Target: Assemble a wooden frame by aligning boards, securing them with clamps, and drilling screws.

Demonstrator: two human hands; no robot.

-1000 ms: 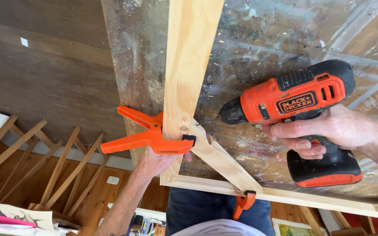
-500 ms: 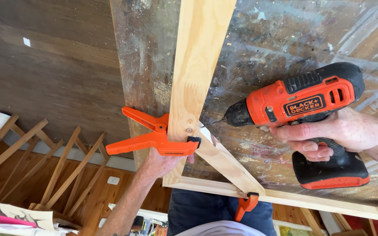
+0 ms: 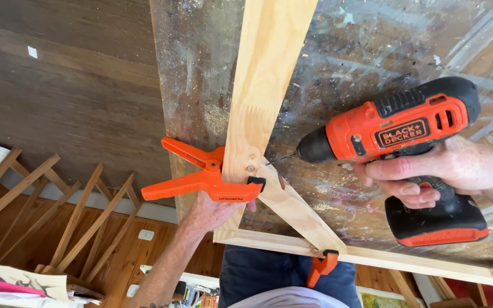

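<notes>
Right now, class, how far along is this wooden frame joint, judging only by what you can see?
Done: the orange spring clamp pins the wide pale wood board over the diagonal wood brace, with one screw head already in. In hand: the right hand aims the orange-and-black cordless drill at the joint; the left hand steadies below. Left: driving there.

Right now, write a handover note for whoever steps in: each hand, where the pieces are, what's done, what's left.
Right hand grips the orange cordless drill; its bit tip sits just short of the diagonal brace, apart from the wood.
Left hand steadies the wide pine board from below, under the large orange spring clamp.
That clamp pins the board at the joint. A smaller orange clamp holds the brace's lower end to the bottom rail.
Done: pieces clamped; one screw or knot mark shows in the board near the joint, can't tell which.
Left: brace not yet drilled.
</notes>
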